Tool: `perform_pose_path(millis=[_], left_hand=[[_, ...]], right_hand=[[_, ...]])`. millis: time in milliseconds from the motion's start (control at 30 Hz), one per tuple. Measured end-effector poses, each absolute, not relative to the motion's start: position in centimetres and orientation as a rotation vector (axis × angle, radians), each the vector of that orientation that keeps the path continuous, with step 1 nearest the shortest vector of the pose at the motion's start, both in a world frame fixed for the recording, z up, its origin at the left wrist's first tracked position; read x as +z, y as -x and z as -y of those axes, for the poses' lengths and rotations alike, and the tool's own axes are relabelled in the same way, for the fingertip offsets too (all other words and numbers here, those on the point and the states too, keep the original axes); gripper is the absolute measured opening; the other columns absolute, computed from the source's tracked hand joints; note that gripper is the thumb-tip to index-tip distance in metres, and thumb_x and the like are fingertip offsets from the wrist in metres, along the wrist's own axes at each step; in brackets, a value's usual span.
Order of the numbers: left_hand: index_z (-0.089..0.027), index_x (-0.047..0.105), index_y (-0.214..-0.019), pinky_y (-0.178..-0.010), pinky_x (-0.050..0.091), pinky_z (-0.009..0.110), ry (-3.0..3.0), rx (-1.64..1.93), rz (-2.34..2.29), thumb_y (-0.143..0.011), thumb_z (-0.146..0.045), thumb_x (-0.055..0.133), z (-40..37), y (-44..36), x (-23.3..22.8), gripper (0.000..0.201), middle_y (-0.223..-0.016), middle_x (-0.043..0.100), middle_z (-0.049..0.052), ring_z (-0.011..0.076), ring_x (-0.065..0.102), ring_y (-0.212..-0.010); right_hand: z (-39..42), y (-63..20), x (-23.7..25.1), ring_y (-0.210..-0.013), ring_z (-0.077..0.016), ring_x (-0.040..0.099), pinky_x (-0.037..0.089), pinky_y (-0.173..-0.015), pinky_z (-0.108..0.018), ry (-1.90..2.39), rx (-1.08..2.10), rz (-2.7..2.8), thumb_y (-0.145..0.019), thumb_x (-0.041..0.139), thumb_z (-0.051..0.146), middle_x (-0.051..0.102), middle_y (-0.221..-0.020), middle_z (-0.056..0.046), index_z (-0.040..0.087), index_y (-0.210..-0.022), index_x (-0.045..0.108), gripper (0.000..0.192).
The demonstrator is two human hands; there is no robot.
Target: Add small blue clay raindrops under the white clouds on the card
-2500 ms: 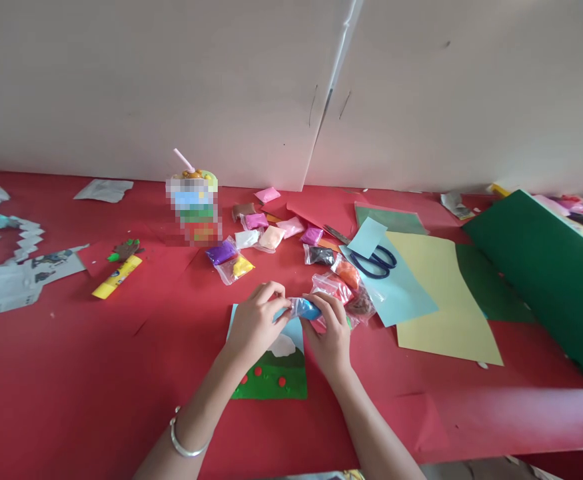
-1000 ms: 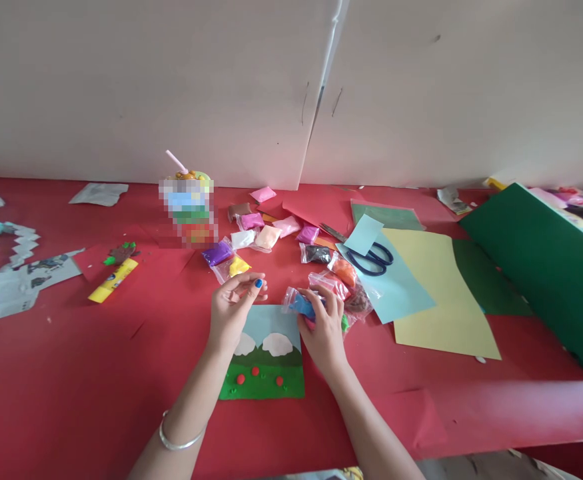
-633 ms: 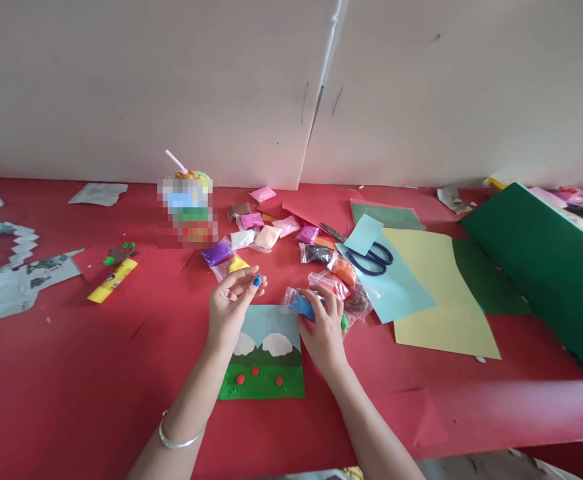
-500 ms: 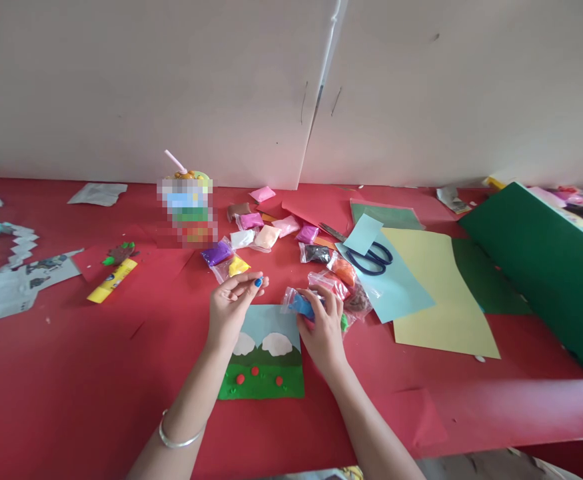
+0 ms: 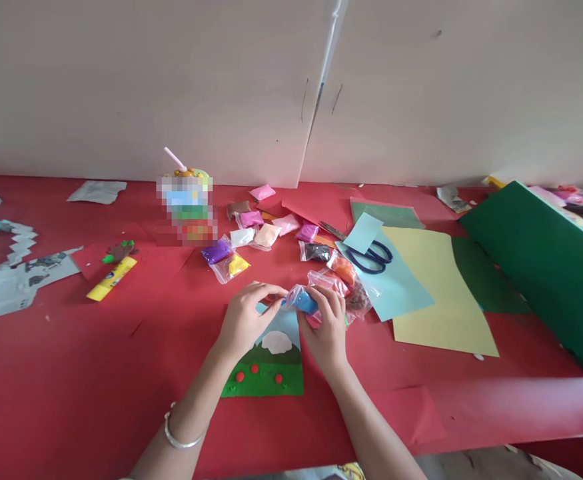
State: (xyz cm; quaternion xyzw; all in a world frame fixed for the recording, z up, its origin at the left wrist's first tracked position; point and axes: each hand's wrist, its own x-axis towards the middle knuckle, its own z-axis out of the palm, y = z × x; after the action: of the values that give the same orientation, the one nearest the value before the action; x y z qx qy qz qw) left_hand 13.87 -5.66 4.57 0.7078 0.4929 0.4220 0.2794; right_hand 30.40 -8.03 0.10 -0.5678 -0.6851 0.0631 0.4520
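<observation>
The left hand (image 5: 247, 319) and right hand (image 5: 324, 325) meet over the near middle of the red table (image 5: 71, 373); between them is a small clear bag (image 5: 301, 299) of blue clay, just above the far edge of a paper picture (image 5: 270, 363); the right hand's fingers are curled and clamped on the bag from the right, thumb underneath; the left hand's fingertips are drawn together at the bag's left end, touching it, though whether they pinch the plastic or the clay cannot be told; a silver bangle (image 5: 181, 437) sits on the left wrist; the picture lies flat under the hands, with a green lower band carrying three red dots, a pale blue upper part and one white cloud showing, its left part hidden by the left hand; just right of the right hand lie more clay bags, red (image 5: 332, 282) and orange (image 5: 344, 267); farther off are purple (image 5: 216, 251), yellow (image 5: 238, 265), white (image 5: 244, 237), pink (image 5: 251, 219) and black (image 5: 317, 252) ones; blue scissors (image 5: 371, 257) rest on a light blue sheet (image 5: 396, 293) to the right, beside a yellow sheet (image 5: 436, 293) and a green board (image 5: 546, 267); a yellow glue stick (image 5: 111, 278) lies well apart to the left; a cup (image 5: 188, 203) with a pink straw stands far, near the wall.
</observation>
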Motion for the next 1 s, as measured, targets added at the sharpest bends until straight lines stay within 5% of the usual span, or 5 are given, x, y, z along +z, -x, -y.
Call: perform_pose_path(millis=[467,733,1000], left_hand=[[-0.024,0.073,-0.09,-0.061,0.05,0.023,-1.899,1.048,-1.403,-0.082,-0.021,0.064,5.68,-13.86,4.2,0.013,-0.081,0.069,0.002,0.0133,0.064,-0.068],[-0.026,0.075,-0.092,-0.074,0.056,0.03,-1.941,0.977,-1.198,-0.083,-0.024,0.066,5.6,-13.08,4.17,0.013,-0.088,0.074,0.005,0.0188,0.066,-0.085],[-0.024,0.073,-0.082,-0.069,0.055,0.031,-2.068,1.01,-1.248,-0.083,-0.02,0.064,5.65,-13.83,3.85,0.01,-0.08,0.073,0.004,0.0186,0.064,-0.076]], right_hand=[[8.25,-30.5,0.15,-0.1,-0.0233,0.056,0.05,-0.086,-0.042,1.347,0.15,1.665,-0.086,0.059,0.02,0.06,-0.107,-0.007,0.026,-0.116,0.058,0.031],[8.35,-30.57,0.47,-0.098,-0.0223,0.057,0.051,-0.085,-0.039,1.293,0.225,1.706,-0.085,0.059,0.019,0.062,-0.105,-0.007,0.026,-0.115,0.06,0.031],[8.44,-30.39,0.17,-0.098,-0.0224,0.057,0.051,-0.084,-0.038,1.317,0.248,1.716,-0.084,0.058,0.017,0.062,-0.105,-0.007,0.025,-0.115,0.061,0.033]])
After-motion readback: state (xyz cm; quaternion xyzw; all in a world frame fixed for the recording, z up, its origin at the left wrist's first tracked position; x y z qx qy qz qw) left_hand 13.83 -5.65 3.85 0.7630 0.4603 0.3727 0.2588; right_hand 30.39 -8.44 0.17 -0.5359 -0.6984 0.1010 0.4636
